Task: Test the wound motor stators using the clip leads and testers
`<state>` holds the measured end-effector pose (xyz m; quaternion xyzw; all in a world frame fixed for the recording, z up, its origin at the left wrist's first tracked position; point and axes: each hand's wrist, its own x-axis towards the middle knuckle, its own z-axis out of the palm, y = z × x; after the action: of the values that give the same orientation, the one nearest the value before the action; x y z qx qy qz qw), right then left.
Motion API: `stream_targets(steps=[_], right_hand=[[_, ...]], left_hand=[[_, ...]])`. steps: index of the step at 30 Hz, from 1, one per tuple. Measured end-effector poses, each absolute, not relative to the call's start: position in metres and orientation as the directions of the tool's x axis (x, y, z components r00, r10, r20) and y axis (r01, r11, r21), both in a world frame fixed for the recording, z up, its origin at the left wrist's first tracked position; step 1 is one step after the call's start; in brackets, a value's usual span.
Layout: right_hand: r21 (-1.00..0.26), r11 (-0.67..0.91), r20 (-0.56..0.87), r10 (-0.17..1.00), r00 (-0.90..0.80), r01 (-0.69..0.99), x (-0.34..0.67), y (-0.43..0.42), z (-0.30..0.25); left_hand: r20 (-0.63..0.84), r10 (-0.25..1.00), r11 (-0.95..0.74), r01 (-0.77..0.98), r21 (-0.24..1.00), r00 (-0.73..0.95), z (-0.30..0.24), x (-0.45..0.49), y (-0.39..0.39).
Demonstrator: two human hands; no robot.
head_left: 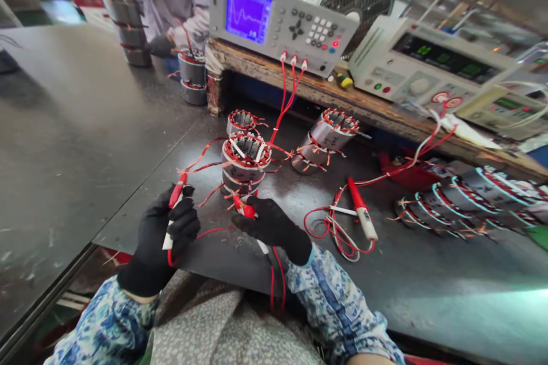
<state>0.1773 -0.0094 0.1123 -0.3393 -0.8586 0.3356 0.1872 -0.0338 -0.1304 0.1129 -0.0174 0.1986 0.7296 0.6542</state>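
Note:
My left hand (169, 228), in a black glove, is closed round a red-and-white test probe (177, 191). Its tip meets the copper lead ends coming off the left of a motor stator (245, 168). In my right hand (272, 225), also gloved in black, is a second red test probe (244, 207), held close to the stator's lower front. Whether that tip touches a lead I cannot make out. The stator stands upright, with red windings and white strips round its top ring. Another stator (241, 121) shows just behind it.
A tester (282, 11) with a blue waveform screen sits on a wooden shelf (265, 65), red cables running down. Beside it stands a second meter (423, 63). Stacked stators (321, 140), a loose probe (362, 211) and a stator row (466, 199) occupy the right. A co-worker's gloved hand (160, 45) is behind.

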Motion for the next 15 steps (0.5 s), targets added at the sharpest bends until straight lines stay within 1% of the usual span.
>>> stream_targets(steps=[2, 5, 7, 9, 12, 15], right_hand=[[-0.696, 0.539, 0.106, 0.73, -0.675, 0.474, 0.19, 0.019, 0.123], [-0.659, 0.514, 0.156, 0.807, -0.569, 0.549, 0.211, 0.066, 0.138], [-0.64, 0.508, 0.161, 0.823, -0.545, 0.577, 0.222, 0.087, 0.145], [-0.627, 0.529, 0.165, 0.808, -0.566, 0.572, 0.227, 0.095, 0.149], [-0.602, 0.583, 0.208, 0.774, -0.598, 0.546, 0.229, 0.092, 0.148], [-0.607, 0.615, 0.27, 0.755, -0.597, 0.504, 0.229, 0.089, 0.144]], left_hand=[[-0.291, 0.947, -0.053, -0.957, 0.284, -0.139, 0.113, -0.035, -0.13], [-0.28, 0.949, -0.05, -0.948, 0.314, -0.142, 0.114, -0.035, -0.128], [-0.28, 0.948, -0.053, -0.946, 0.319, -0.148, 0.114, -0.036, -0.126], [-0.295, 0.943, -0.056, -0.946, 0.319, -0.155, 0.114, -0.036, -0.125], [-0.305, 0.94, -0.055, -0.951, 0.305, -0.153, 0.109, -0.037, -0.125], [-0.29, 0.952, -0.016, -0.963, 0.269, -0.097, 0.102, -0.039, -0.126]])
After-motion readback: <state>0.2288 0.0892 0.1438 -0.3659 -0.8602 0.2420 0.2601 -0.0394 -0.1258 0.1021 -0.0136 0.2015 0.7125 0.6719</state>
